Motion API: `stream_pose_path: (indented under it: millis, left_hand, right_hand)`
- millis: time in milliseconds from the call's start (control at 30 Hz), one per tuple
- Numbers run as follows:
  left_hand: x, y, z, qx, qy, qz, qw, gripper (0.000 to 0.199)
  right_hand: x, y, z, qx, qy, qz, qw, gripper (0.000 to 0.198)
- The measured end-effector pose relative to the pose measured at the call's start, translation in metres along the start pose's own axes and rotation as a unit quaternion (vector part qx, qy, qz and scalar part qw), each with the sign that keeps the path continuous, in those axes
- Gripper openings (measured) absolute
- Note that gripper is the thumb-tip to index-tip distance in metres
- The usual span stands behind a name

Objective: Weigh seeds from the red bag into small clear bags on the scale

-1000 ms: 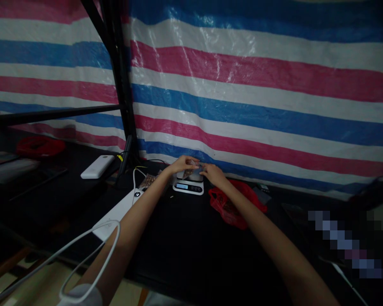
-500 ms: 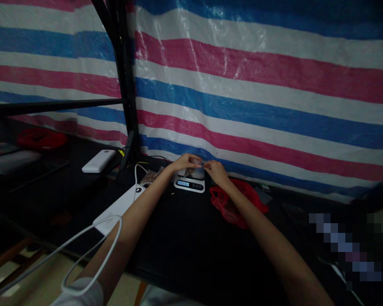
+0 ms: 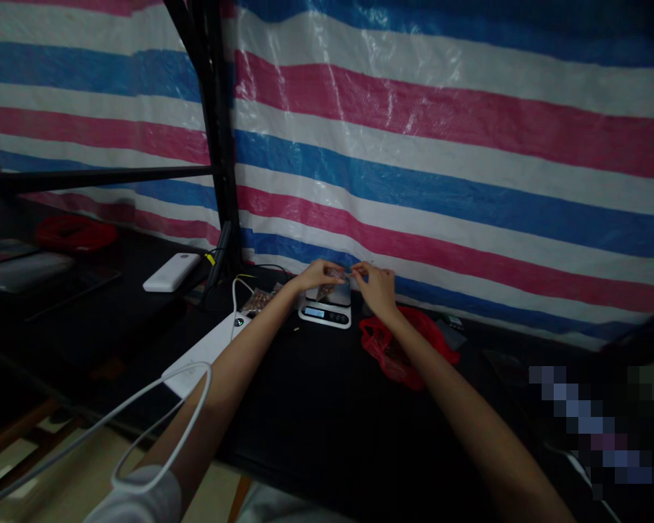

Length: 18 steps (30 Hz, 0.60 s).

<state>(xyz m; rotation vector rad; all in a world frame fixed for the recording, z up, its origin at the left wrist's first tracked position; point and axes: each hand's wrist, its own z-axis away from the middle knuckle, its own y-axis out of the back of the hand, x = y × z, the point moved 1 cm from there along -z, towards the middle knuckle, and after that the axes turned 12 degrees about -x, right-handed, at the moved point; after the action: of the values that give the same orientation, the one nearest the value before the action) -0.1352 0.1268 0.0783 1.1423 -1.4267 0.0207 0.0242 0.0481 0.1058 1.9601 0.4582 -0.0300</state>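
Note:
Above a small white kitchen scale (image 3: 325,314) with a lit display, a clear plastic bag (image 3: 323,292) with small brown pieces inside is held near its top. My left hand (image 3: 317,275) is closed on the bag's left side, thumb and fingers pinching the top edge. My right hand (image 3: 377,290) pinches the other end of that edge, its fingertips close to the left ones. Whether the bag rests on the scale's plate is hard to see. Just right of the scale, beneath my right forearm, lies an open red plastic bag (image 3: 375,349) with dark contents.
Left of the scale lies another clear bag of brown pieces (image 3: 257,301). A large white device (image 3: 196,356) with a looping white cable (image 3: 142,398) is under my left forearm. Further left is a white power bank (image 3: 171,272). A black metal post (image 3: 218,131) stands before the striped sheet.
My right hand has risen slightly and turned, its fingertips still at the bag's edge. My left hand stays almost where it was, and the view has shifted a little.

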Motion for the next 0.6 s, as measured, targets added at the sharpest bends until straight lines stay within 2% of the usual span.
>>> stream_pose_path:
  millis: [133, 267, 367, 467, 533, 600]
  left_hand:
    - [0.004, 0.004, 0.000, 0.068, 0.010, -0.076, 0.995, 0.043]
    - [0.001, -0.012, 0.000, 0.040, 0.042, -0.195, 0.979, 0.043]
    - [0.007, -0.032, 0.000, 0.032, 0.037, -0.265, 0.963, 0.058]
    - [0.030, -0.051, 0.004, 0.078, -0.018, -0.295, 0.952, 0.061]
    - [0.051, -0.066, 0.011, 0.108, -0.049, -0.296, 0.948, 0.045]
    - [0.069, -0.086, 0.023, 0.089, -0.079, -0.299, 0.947, 0.033]
  right_hand:
    - [0.019, 0.013, 0.023, -0.005, 0.007, 0.020, 1.000, 0.021]
    - [0.045, 0.025, 0.057, -0.042, 0.005, 0.039, 0.998, 0.020]
    - [0.064, 0.030, 0.083, -0.070, 0.007, 0.016, 0.997, 0.021]
    - [0.081, 0.028, 0.107, -0.074, -0.003, 0.002, 0.997, 0.023]
    - [0.090, 0.025, 0.120, -0.051, -0.019, 0.010, 0.998, 0.023]
    - [0.098, 0.022, 0.128, -0.033, -0.030, 0.017, 0.999, 0.024]
